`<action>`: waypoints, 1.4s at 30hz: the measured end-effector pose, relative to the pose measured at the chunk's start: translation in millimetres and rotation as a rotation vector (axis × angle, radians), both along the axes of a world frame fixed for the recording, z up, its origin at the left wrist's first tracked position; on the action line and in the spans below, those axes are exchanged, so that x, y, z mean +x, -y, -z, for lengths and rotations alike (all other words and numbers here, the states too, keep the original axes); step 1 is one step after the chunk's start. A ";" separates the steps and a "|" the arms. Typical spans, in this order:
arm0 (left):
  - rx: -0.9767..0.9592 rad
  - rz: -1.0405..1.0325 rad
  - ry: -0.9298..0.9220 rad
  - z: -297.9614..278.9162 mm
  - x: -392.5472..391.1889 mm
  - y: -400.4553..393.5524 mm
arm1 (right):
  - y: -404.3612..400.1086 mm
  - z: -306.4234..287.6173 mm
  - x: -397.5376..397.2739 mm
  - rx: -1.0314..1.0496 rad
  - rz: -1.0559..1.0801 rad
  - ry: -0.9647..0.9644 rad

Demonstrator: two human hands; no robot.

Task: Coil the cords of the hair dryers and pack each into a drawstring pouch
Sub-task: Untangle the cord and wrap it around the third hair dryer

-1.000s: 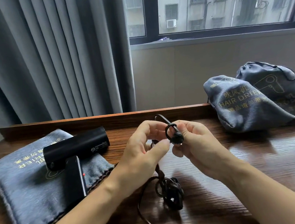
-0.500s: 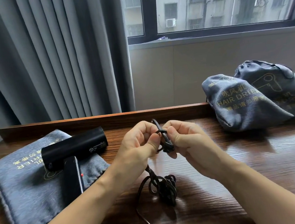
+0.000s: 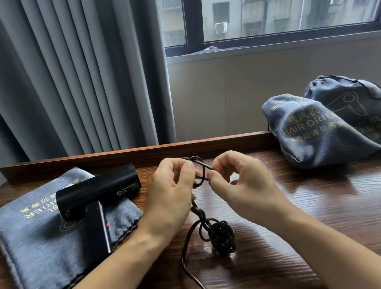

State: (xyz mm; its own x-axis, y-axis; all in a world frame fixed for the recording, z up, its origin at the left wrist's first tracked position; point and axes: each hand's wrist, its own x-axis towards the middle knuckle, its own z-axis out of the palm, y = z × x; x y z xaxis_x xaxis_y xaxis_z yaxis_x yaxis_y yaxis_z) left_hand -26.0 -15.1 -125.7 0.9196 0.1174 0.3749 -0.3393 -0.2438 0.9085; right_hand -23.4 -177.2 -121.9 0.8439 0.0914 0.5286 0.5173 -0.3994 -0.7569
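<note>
A black hair dryer (image 3: 98, 197) lies on a flat grey drawstring pouch (image 3: 32, 236) at the left of the wooden table. Its dark cord (image 3: 199, 214) runs up from a knotted bundle (image 3: 223, 236) on the table to a small loop held above it. My left hand (image 3: 170, 191) pinches the left side of that loop. My right hand (image 3: 238, 186) pinches the loop's right end between thumb and forefinger. Two filled grey pouches (image 3: 309, 130) printed "HAIR DRIER" lean together at the back right.
A raised wooden ledge (image 3: 122, 156) runs along the table's far edge. Grey curtains (image 3: 76, 73) hang behind on the left, and a window (image 3: 276, 7) sits above a beige wall. A loose stretch of cord trails toward the near edge (image 3: 195, 278).
The loop between my hands has been pulled open and wider, and my hands have drawn slightly apart. The knotted bundle stays on the table.
</note>
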 end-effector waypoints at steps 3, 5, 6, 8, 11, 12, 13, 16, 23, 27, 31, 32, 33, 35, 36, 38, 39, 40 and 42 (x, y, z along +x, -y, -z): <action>-0.073 0.000 -0.046 0.2 2.0 1.4 | 0.6 0.2 0.8 0.102 -0.143 -0.116; -0.113 0.006 -0.072 -1.1 2.5 2.1 | 1.0 -0.2 0.1 0.182 -0.270 -0.207; -0.087 0.000 -0.064 -1.1 3.2 1.6 | 1.0 0.0 0.1 0.186 -0.309 -0.236; 0.116 -0.039 -0.014 -0.3 4.0 -2.9 | 1.0 3.6 0.9 0.095 -0.302 -0.212; 0.275 -0.061 -0.035 -2.6 2.0 -5.9 | -2.5 9.1 3.2 -0.073 -0.214 -0.022; 0.245 -0.063 -0.052 -3.1 2.9 -6.8 | -3.2 9.0 3.4 -0.025 -0.225 0.001; 0.199 -0.069 -0.071 -4.3 4.4 -7.8 | -3.4 7.8 3.4 0.086 -0.264 -0.006; -0.001 -0.072 -0.162 -9.0 9.1 -9.4 | 5.3 0.9 2.4 0.393 -0.410 -0.112; -0.043 -0.003 -0.242 -6.3 9.2 -9.0 | 4.8 -7.0 -4.3 0.334 -0.407 -0.194; -0.214 0.070 -0.227 -11.6 11.1 -10.3 | 10.8 -5.7 -1.7 0.542 -0.497 -0.246; -0.343 0.107 -0.228 -14.2 9.4 -9.3 | 12.2 -9.6 -1.3 0.654 -0.548 -0.344; -0.372 0.098 -0.231 -14.3 9.9 -10.3 | 12.0 -10.2 -0.9 0.666 -0.537 -0.352; -0.404 0.086 -0.232 -14.8 10.4 -11.4 | 11.9 -11.2 -0.3 0.664 -0.504 -0.351; -0.467 0.073 -0.235 -15.7 12.0 -14.7 | 12.9 -12.7 0.8 0.632 -0.417 -0.333; -0.485 0.085 -0.239 -16.8 12.5 -15.2 | 14.0 -12.8 1.8 0.620 -0.382 -0.321; -0.502 0.147 -0.244 -18.2 11.4 -14.4 | 16.0 -11.1 4.7 0.613 -0.317 -0.297; -0.508 0.182 -0.242 -18.8 10.0 -13.4 | 15.9 -10.6 5.6 0.622 -0.287 -0.290; -0.512 0.210 -0.236 -18.8 8.4 -12.7 | 15.6 -10.2 6.7 0.651 -0.269 -0.292; -0.522 0.252 -0.220 -20.4 5.3 -11.9 | 14.7 -12.5 6.6 0.759 -0.281 -0.330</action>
